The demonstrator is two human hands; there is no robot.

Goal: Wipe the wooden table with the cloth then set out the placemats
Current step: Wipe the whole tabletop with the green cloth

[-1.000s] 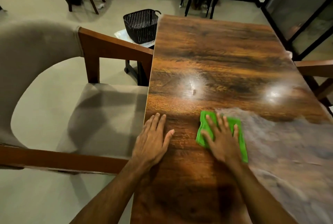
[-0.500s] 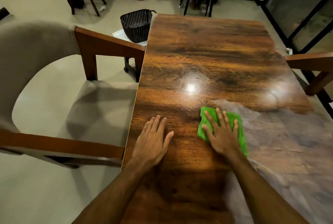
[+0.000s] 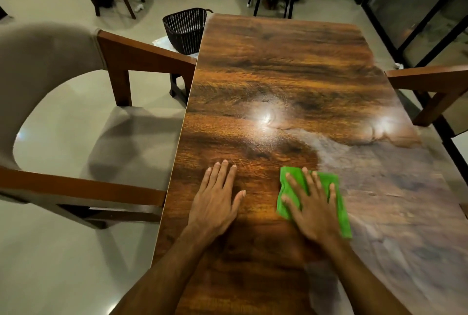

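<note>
A long glossy wooden table [image 3: 291,66] runs away from me. A folded green cloth [image 3: 339,200] lies flat on its near half. My right hand [image 3: 312,209] presses down on the cloth with fingers spread, covering most of it. Palm down on the bare wood to the left of the cloth rests my left hand [image 3: 215,203], fingers together, holding nothing. A dull grey, hazy patch [image 3: 392,188] covers the table's near right side, starting at the cloth. No placemats are in view.
An upholstered wooden armchair [image 3: 76,117] stands close against the table's left edge. A black wicker basket [image 3: 186,29] sits on the floor at the far left corner. Another chair arm [image 3: 430,79] juts in at the right edge. Glass doors stand at the far right.
My right hand with the cloth has shifted slightly toward the right and nearer to me. The view has tilted a little. My left hand stays planted.
</note>
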